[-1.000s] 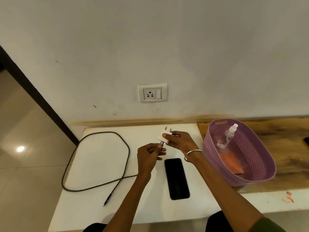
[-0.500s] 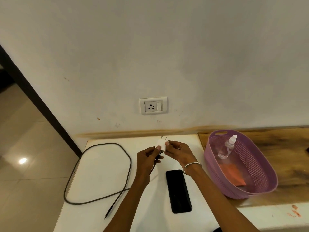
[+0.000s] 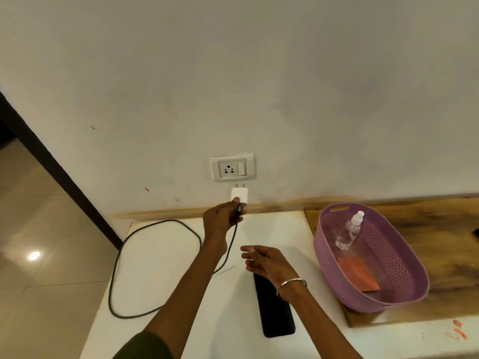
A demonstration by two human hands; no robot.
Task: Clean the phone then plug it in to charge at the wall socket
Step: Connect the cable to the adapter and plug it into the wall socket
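Observation:
My left hand grips the white charger plug by its base, pins pointing up, just below the white wall socket. A dark cable runs from the plug and loops over the white table to the left. My right hand hovers with spread fingers and nothing in it, above the top end of the black phone, which lies flat, screen dark.
A purple basket stands on a wooden board at right, holding a clear spray bottle and an orange cloth. The table's left edge drops to a tiled floor.
My right hand has let go of the plug and drawn back toward the phone. My left hand has lifted the plug up close under the socket. The camera has tilted upward.

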